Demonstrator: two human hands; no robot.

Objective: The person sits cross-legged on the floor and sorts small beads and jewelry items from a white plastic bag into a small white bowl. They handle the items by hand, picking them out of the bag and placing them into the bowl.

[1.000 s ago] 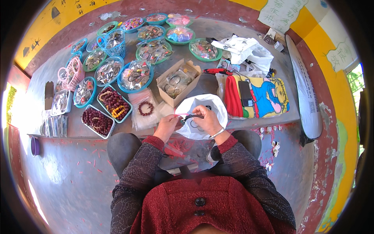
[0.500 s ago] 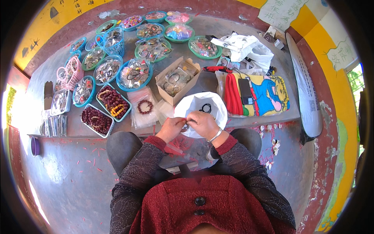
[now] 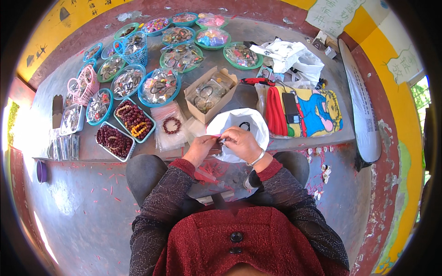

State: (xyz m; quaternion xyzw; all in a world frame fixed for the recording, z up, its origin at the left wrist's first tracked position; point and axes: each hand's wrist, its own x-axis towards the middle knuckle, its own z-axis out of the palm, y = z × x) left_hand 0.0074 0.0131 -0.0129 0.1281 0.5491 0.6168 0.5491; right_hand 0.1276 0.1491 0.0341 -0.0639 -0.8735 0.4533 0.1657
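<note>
Fingers of both hands meet over a white bag (image 3: 241,124) at the near edge of the worktop (image 3: 248,94), pinched together on a small pinkish piece (image 3: 217,136) too tiny to make out. The left hand (image 3: 201,149) comes in from the left, the right hand (image 3: 241,143) from the right and slightly farther out; the piece lies between their tips, nearer the left thumb, its long axis roughly left to right. A dark ring (image 3: 244,125) lies in the bag just beyond the right hand. Left of the bag, clear packets (image 3: 170,131) carry a red bead bracelet (image 3: 172,125); beyond it an open cardboard box (image 3: 211,92) holds bagged rings. Two trays of dark red beads (image 3: 124,131) sit farther left, with round teal dishes (image 3: 159,87) of wrapped pieces behind. To the right lies a bright cartoon-print bag (image 3: 308,112) with a dark phone (image 3: 291,105) on it. White paper signs (image 3: 334,14) hang on the yellow wall (image 3: 405,152).
</note>
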